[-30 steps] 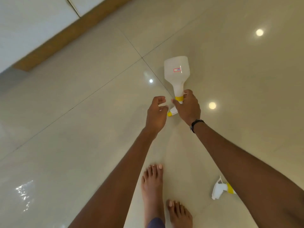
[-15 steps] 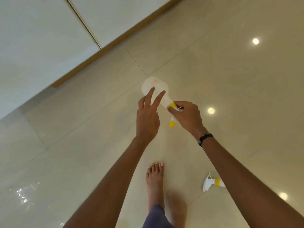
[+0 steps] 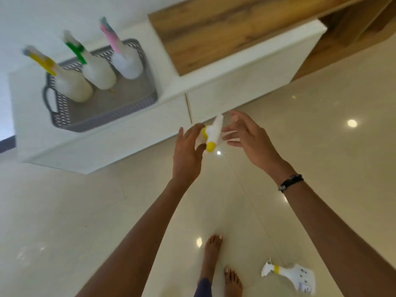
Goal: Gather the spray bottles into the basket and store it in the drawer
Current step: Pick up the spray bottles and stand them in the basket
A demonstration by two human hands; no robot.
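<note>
The bottle (image 3: 211, 133) has been passed to the left hand (image 3: 188, 151); the right hand (image 3: 246, 133), fingers spread, is emptied; the basket (image 3: 102, 112) on the counter (image 3: 235, 67) is now faced.

No legible text, brand or number anywhere. Only blurred dark marks and a small bluish label patch on the floor spray bottle (image 3: 300, 277), too small and smeared to read.

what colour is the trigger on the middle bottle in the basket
Green, on the middle white spray bottle in the grey mesh basket; the head view shows it, though blurred.
</note>
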